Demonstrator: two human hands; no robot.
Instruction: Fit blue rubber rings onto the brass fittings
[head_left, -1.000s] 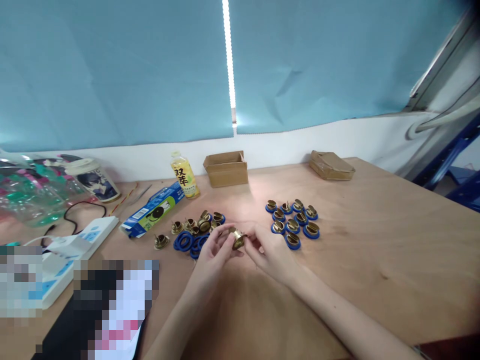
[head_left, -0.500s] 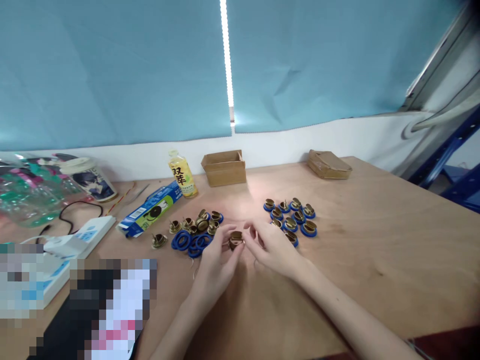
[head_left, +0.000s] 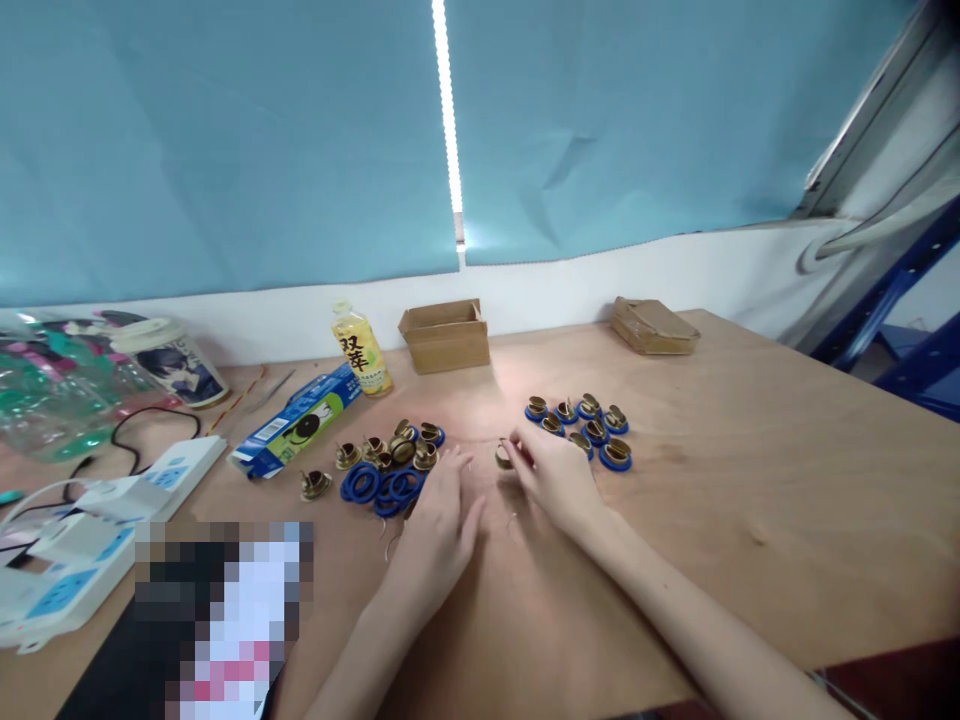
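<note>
Plywood table [head_left: 750, 500] carries everything; taking the open cardboard box [head_left: 445, 335] at the back wall as landmark. That box is open-topped but its inside isn't visible from here, so contents: can't tell. To its right, well apart, a flat brown packet [head_left: 652, 326], closed. Just left of the box, a yellow drink bottle [head_left: 361, 350], w/ a blue carton [head_left: 295, 420] lying further left and nearer. In front & right of the box: finished group [head_left: 581, 428], brass fittings each seated in a blue ring, laid in rows, approx. ten. In front & left of the box: unfinished pile [head_left: 390, 465], bare brass fittings mixed w/ loose blue rings, several of each. So judging by the two lots, maybe a bit over half done, a handful left. Right hand [head_left: 559, 480], in front of the box beside the finished group, pinches one brass fitting [head_left: 503, 457] btwn thumb & fingertips, just above the table. Left hand [head_left: 439, 520] reaches toward the pile, fingers loosely together & extended, nothing held, tips at the blue rings.
</note>
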